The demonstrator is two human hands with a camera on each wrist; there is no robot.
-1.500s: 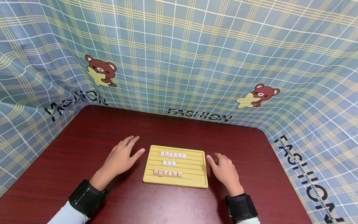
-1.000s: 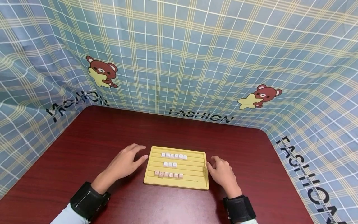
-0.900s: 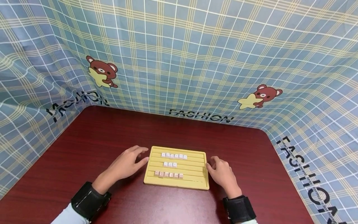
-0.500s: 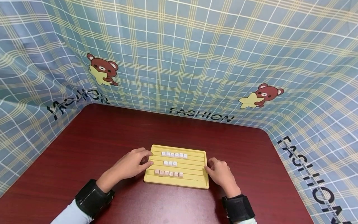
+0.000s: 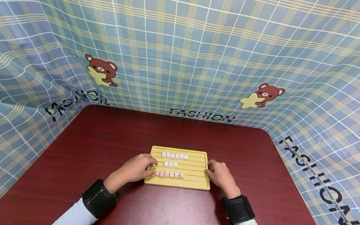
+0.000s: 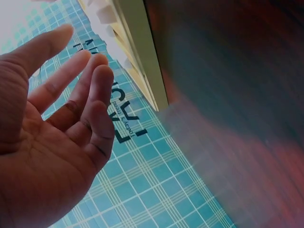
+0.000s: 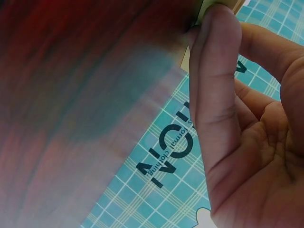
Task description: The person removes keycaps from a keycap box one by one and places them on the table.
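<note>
A shallow yellow tray (image 5: 194,184) with raised ridges lies on the table, bearing three rows of small keycap-like blocks. White blocks fill part of the back row (image 5: 175,156) and the middle row (image 5: 171,164); pinkish-sided ones form the front row (image 5: 171,175). My left hand (image 5: 135,168) reaches over the tray's left end, thumb beside the leftmost front block. The left wrist view shows its thumb (image 6: 59,38) and bent fingers apart, with nothing between them. At the right edge, my right hand (image 5: 222,176) holds the tray's rim (image 7: 209,7) between thumb and fingers.
Around the tray spreads a dark red wooden table (image 5: 126,128). Blue plaid curtain (image 5: 180,62) with bear prints stands along its back and sides. Each wrist wears a black band, the left band (image 5: 99,198) and the right band (image 5: 238,208).
My left hand has moved right, from beside the tray to over its left end, and its fingers have bent. My right hand has closed in on the right rim. The blocks stay put.
</note>
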